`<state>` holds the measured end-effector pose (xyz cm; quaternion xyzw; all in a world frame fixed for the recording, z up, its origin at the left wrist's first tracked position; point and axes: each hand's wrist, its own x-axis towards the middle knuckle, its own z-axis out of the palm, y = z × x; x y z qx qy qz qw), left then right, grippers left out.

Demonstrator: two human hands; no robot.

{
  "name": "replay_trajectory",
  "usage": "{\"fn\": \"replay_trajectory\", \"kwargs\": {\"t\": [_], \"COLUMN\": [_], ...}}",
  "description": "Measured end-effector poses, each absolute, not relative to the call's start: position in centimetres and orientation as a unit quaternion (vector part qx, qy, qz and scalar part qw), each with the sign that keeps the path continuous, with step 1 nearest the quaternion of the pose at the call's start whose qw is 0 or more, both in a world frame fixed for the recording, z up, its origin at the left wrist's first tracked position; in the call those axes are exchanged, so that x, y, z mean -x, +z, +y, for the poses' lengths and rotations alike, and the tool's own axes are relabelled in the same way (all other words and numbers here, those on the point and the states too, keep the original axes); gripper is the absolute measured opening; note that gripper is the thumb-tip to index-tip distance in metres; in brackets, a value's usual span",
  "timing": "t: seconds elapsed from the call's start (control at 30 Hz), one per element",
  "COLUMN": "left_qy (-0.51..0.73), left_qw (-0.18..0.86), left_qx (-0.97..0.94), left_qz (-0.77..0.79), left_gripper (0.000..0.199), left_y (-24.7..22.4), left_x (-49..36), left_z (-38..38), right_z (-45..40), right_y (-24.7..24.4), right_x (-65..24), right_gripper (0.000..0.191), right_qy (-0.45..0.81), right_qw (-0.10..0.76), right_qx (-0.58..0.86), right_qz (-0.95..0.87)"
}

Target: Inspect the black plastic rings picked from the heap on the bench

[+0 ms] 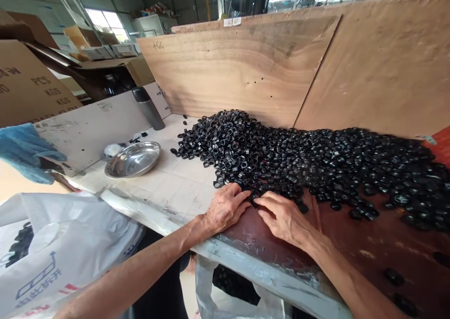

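My left hand [228, 208] and my right hand [283, 216] meet at the front edge of a heap of small parts. Between their fingertips is a small black plastic part [253, 201], mostly covered by the fingers. Both hands are closed, with thumbs and forefingers drawn together around it. Just beyond lies a heap of black plastic rings [228, 138]. It runs on to the right into a heap of rounder black caps [351, 162]. The surface under my hands is dark red [260, 239].
On the left stand a steel bowl [135, 160] and a dark grey bottle [149, 109]. A wooden board [239, 65] walls off the back. White sacks [77, 244] and a bag of black parts [207, 281] sit below the table edge [246, 262]. Cardboard boxes [31, 79] fill the far left.
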<state>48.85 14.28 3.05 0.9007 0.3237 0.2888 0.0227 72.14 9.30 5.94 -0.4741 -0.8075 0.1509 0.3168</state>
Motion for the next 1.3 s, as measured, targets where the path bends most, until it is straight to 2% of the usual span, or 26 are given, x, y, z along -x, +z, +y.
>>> {"fn": "replay_trajectory", "kwargs": {"t": [0.1,0.17,0.33,0.53,0.67,0.8,0.9,1.0,1.17,1.3], "left_qy": [0.286,0.279,0.238,0.255,0.271,0.275,0.267,0.273,0.311,0.324], "left_qw": [0.008,0.021,0.054,0.068,0.110,0.146,0.167,0.197,0.284,0.304], "left_qx": [-0.904,-0.910,-0.923,-0.927,-0.921,-0.911,-0.908,-0.890,-0.835,-0.834], "left_qz": [0.318,0.307,0.296,0.268,0.257,0.271,0.277,0.307,0.353,0.328], "left_gripper": [0.043,0.044,0.029,0.032,0.027,0.038,0.033,0.029,0.036,0.029], "left_y": [3.0,3.1,3.0,2.5,2.2,2.4,2.6,2.9,3.2,3.3], "left_x": [-49.5,-49.9,-51.4,-51.4,-50.9,-50.7,-50.6,-50.5,-50.2,-50.1], "left_z": [14.2,14.1,14.0,13.8,13.8,13.8,13.7,13.5,13.5,13.8], "right_z": [10.0,10.4,10.5,9.8,9.4,9.3,9.4,9.4,9.2,9.1], "right_y": [6.7,7.4,7.5,6.1,6.2,6.7,6.6,6.0,5.5,6.2], "right_x": [-73.8,-75.1,-76.3,-75.9,-75.8,-75.7,-75.8,-76.3,-77.0,-76.9], "right_gripper": [0.017,0.011,0.014,0.028,0.026,0.027,0.027,0.025,0.026,0.031], "right_qy": [0.149,0.158,0.216,0.138,0.107,0.071,0.041,0.028,0.030,0.067], "right_qw": [0.372,0.370,0.218,0.147,0.093,0.072,0.045,0.036,0.061,0.073], "right_qx": [0.536,0.583,0.598,0.602,0.625,0.642,0.661,0.672,0.661,0.645], "right_qz": [-0.743,-0.706,-0.740,-0.772,-0.768,-0.760,-0.748,-0.739,-0.748,-0.758]}}
